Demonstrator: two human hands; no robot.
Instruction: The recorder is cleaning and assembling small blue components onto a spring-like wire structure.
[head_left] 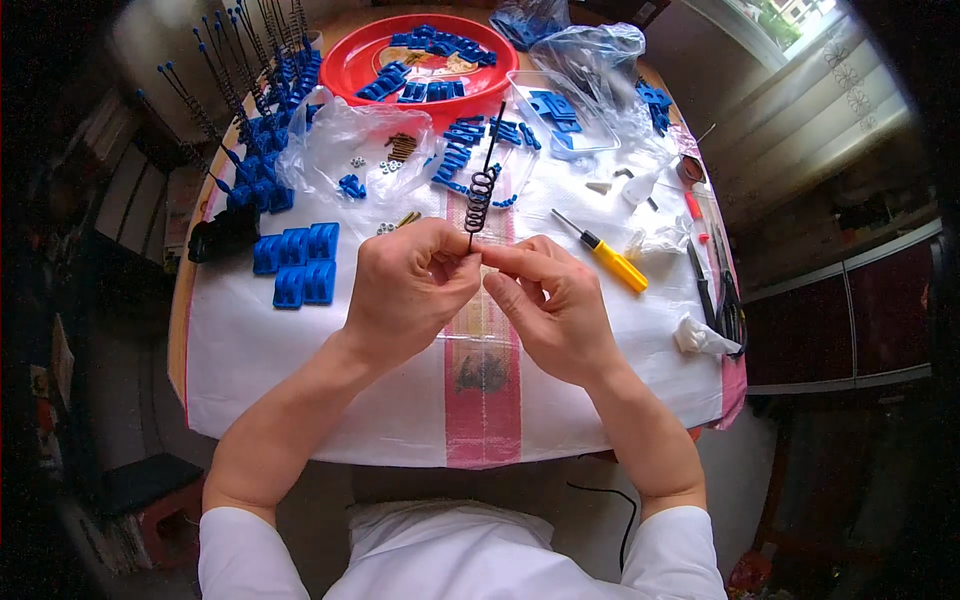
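Observation:
A black wire rod with a spiral coil [480,195] stands nearly upright over the middle of the table. My left hand [410,280] pinches its lower end between thumb and forefinger. From the other side, my right hand [550,300] is closed, its forefinger reaching to the same lower tip; whether a small part sits between the fingertips is hidden. Left of my left hand lie several blue plastic blocks [290,250] in two rows. Just beyond that hand are a few brass screws [408,219] and small metal nuts [386,229].
A red basin [340,85] with blue parts stands at the back. Blue bases with upright coiled rods [265,75] crowd the far left. A plastic bag [330,150] holds screws and nuts. To the right lie a yellow-handled screwdriver [615,265], black-handled scissors [735,315] and crumpled tissue [703,337].

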